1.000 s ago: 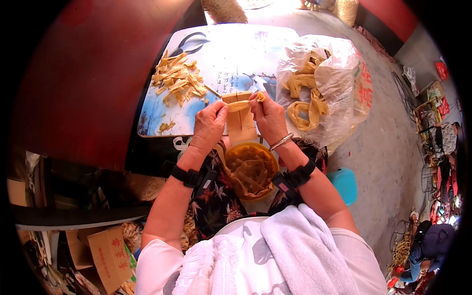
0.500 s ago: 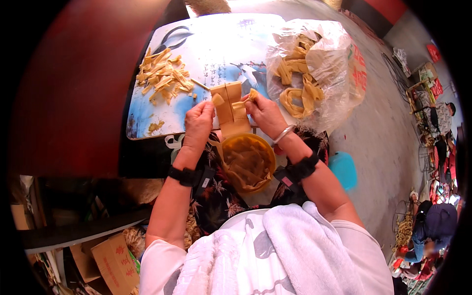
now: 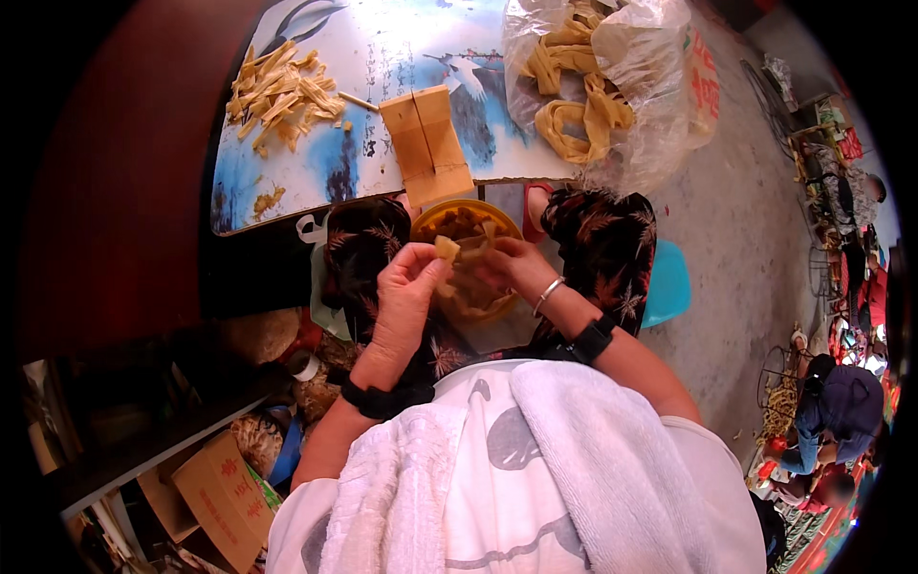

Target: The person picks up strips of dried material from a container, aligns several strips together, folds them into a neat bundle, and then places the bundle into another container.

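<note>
1. I see my left hand (image 3: pixel 406 287) pinching a small tan strip piece (image 3: pixel 447 249) over the yellow bowl (image 3: pixel 467 251) in my lap.
2. My right hand (image 3: pixel 512 270) touches the same piece, fingers closed on it.
3. A folded tan sheet stack (image 3: pixel 426 143) lies on the blue-and-white table (image 3: pixel 382 57).

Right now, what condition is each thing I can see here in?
Left hand: pinching a small tan piece.
Right hand: over the yellow bowl, fingers curled.
Yellow bowl: holding tan pieces, between the knees.
Folded tan sheet: lying on the board.
Cut strips: piled loose.
Plastic bag: open, holding rolled sheets.
</note>
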`<state>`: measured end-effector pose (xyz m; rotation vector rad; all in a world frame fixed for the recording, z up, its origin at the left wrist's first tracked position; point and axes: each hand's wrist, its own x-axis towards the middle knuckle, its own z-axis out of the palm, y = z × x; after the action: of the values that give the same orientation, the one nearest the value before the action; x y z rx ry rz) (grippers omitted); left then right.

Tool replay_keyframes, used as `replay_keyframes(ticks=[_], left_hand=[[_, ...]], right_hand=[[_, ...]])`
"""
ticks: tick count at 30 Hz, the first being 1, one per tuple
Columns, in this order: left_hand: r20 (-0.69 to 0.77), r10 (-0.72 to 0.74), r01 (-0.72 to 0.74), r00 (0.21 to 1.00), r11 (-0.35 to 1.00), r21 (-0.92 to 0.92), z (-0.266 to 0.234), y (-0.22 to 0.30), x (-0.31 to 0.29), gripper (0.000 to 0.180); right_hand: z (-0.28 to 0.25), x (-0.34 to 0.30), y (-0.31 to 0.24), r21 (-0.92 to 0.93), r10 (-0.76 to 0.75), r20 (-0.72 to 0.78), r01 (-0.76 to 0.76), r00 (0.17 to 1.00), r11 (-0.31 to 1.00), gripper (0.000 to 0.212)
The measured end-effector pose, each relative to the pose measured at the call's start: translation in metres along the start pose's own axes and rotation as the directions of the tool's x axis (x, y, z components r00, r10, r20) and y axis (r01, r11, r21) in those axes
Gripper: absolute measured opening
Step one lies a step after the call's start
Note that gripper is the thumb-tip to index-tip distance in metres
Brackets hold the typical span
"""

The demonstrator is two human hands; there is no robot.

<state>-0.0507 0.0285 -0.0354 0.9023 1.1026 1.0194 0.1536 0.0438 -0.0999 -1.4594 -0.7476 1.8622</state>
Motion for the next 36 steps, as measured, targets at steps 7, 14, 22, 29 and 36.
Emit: replay_keyframes(ticks=[7, 14, 22, 29, 36], left_hand=[[0.006, 0.037, -0.037, 0.999, 0.996, 0.087, 0.017, -0.035, 0.001, 0.009], [-0.073, -0.23, 0.239, 0.97, 0.959, 0.15, 0.017, -0.026, -0.006, 0.024], [0.271, -0.543, 0.589, 0.795, 0.583, -0.56, 0.048, -0.024, -0.018, 0.032], [0.128, -0.206, 0.149, 0.97, 0.923, 0.355, 0.041, -0.041, -0.007, 0.018], [0.496, 0.233, -0.497, 0.836, -0.059, 0.866, 0.055, -0.001, -0.02, 0.009]], right_hand=[[0.012, -0.027, -0.012, -0.388, -0.378, 0.192, 0.424, 0.906, 0.819, 0.032], [0.013, -0.039, -0.018, -0.501, -0.727, 0.089, 0.661, 0.681, 0.558, 0.017], [0.011, -0.071, -0.012, -0.215, -0.57, 0.247, 0.618, 0.784, 0.756, 0.013], [-0.002, -0.092, -0.022, -0.56, -0.736, 0.154, 0.672, 0.659, 0.485, 0.012], [0.0, -0.076, -0.02, -0.293, -0.327, -0.013, 0.309, 0.945, 0.905, 0.018]])
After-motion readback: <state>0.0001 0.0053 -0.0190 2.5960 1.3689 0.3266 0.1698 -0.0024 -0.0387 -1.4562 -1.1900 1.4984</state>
